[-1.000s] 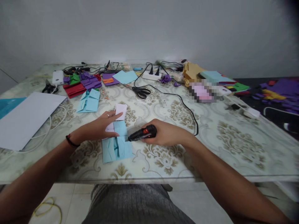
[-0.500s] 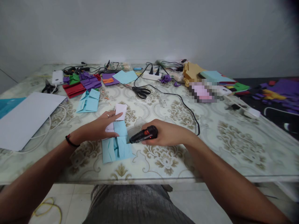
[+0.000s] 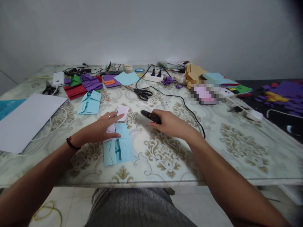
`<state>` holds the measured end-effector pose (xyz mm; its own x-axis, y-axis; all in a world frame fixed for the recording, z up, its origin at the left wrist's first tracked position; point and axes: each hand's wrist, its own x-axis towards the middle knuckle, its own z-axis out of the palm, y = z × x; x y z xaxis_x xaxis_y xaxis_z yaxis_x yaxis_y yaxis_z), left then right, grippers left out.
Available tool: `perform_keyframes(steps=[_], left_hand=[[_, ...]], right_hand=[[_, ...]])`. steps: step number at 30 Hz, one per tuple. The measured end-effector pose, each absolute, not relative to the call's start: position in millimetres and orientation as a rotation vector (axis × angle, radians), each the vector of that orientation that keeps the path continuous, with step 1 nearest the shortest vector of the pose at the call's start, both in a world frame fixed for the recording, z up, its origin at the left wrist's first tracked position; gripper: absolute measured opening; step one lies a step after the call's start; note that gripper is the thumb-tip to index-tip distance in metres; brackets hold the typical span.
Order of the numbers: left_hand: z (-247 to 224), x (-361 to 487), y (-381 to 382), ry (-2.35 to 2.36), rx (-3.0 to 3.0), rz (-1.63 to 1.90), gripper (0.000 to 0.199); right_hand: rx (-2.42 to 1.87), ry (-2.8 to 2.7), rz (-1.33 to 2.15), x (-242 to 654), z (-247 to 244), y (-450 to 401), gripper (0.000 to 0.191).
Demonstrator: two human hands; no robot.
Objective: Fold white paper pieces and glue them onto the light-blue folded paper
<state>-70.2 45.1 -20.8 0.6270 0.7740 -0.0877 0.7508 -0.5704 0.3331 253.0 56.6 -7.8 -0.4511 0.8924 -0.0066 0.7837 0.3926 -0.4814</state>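
My left hand (image 3: pixel 105 127) lies flat with its fingers spread, thumb apart, over a folded light-blue paper piece (image 3: pixel 125 148) near the table's front. White paper (image 3: pixel 122 113) shows under its fingertips, and another white bit (image 3: pixel 110 128) peeks out between the fingers. In my right hand (image 3: pixel 167 121) is a black glue gun (image 3: pixel 151 116) with an orange-red part, held above the table to the right of the papers. Its nozzle points left and away from me, clear of the blue paper. A second folded light-blue piece (image 3: pixel 90 102) sits farther back on the left.
Black scissors (image 3: pixel 143 94) lie mid-table. A black cord (image 3: pixel 175 95) curves from the white power strip (image 3: pixel 153 76) toward my right arm. White sheets (image 3: pixel 33 121) cover the left side. Coloured papers (image 3: pixel 92 82) and a pink blurred item (image 3: pixel 204 94) are farther back.
The glue gun in my right hand has moved up and away from the blue paper's right edge, farther back on the table. My left hand has stayed nearly in place.
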Motion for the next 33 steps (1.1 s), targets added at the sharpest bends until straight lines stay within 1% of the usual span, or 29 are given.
perform_keyframes(steps=[2, 5, 7, 10, 12, 16, 19, 21, 23, 25, 27, 29, 33], left_hand=[[-17.4, -69.3, 44.6, 1.258, 2.517, 0.168, 0.079], [-9.7, -67.9, 42.4, 1.313, 2.483, 0.375, 0.072], [-3.2, -66.6, 39.1, 1.316, 2.417, 0.519, 0.067], [5.8, -62.5, 31.5, 1.262, 2.344, 0.676, 0.056], [8.7, -57.9, 25.5, 1.19, 2.357, 0.742, 0.05], [3.8, -47.9, 15.1, 0.968, 2.453, 0.909, 0.034], [-2.5, -42.4, 8.5, 0.812, 2.539, 1.057, 0.025], [-3.8, -39.8, 4.2, 0.844, 2.523, 1.15, 0.017], [-2.5, -38.0, 0.5, 0.892, 2.481, 1.26, 0.017], [0.0, -36.9, -1.6, 0.878, 2.498, 1.282, 0.023], [2.0, -36.1, -1.9, 0.826, 2.563, 1.214, 0.023], [2.5, -35.2, -1.2, 0.765, 2.597, 1.194, 0.021], [1.8, -33.1, 0.3, 0.69, 2.563, 1.297, 0.018]], right_hand=[[-1.589, -2.416, 0.503, 256.3, -14.4, 64.4, 0.024], [-1.652, -2.424, 0.543, 261.6, -15.9, 70.8, 0.033], [-1.603, -2.391, 0.521, 262.8, -10.9, 69.6, 0.033], [-1.394, -2.21, 0.458, 257.1, -0.7, 60.0, 0.028], [-1.22, -2.068, 0.632, 248.6, 3.4, 50.2, 0.029], [-0.886, -1.861, 1.17, 229.9, 2.5, 31.4, 0.037], [-0.745, -1.831, 1.419, 220.3, -1.2, 22.3, 0.042], [-0.68, -1.801, 1.554, 215.8, -4.2, 18.5, 0.042], [-0.646, -1.754, 1.633, 211.9, -7.4, 15.8, 0.046], [-0.639, -1.729, 1.655, 208.7, -10.5, 13.9, 0.049], [-0.638, -1.73, 1.625, 206.2, -12.6, 12.7, 0.047], [-0.63, -1.745, 1.547, 204.9, -12.9, 12.1, 0.042], [-0.568, -1.814, 1.381, 205.3, -9.4, 10.3, 0.028]])
